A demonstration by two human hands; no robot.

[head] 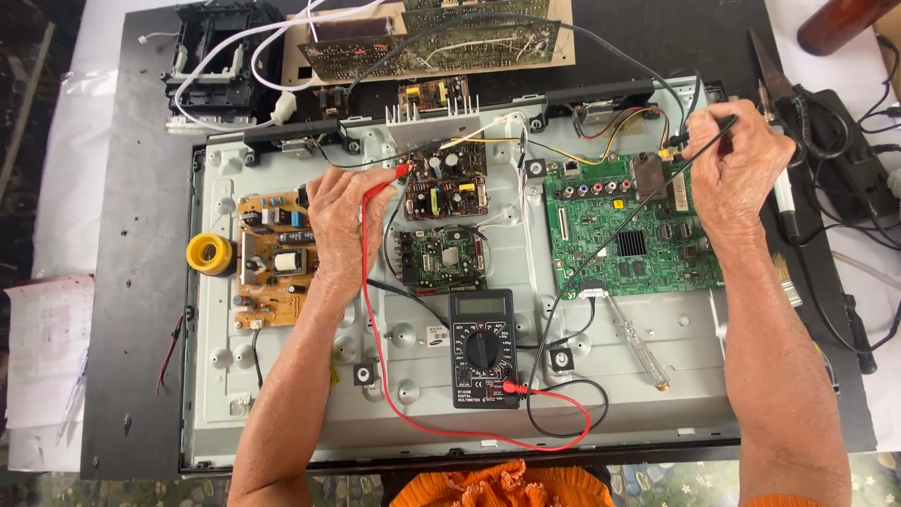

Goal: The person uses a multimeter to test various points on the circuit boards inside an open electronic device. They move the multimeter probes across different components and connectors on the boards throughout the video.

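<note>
Your left hand (343,221) pinches the red probe (387,185), right hand (737,169) the black probe (706,136): light, stiff; grip the insulated shafts (tips are sharp, boards fragile).

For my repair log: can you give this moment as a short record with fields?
surface: opened flat-screen panel back
left hand: holds red probe, tip at the small centre board
right hand: holds black probe near the green main board top edge
meter: black multimeter lying on the panel, both leads plugged in
nearby: yellow solder reel, clear-handled screwdriver
</note>
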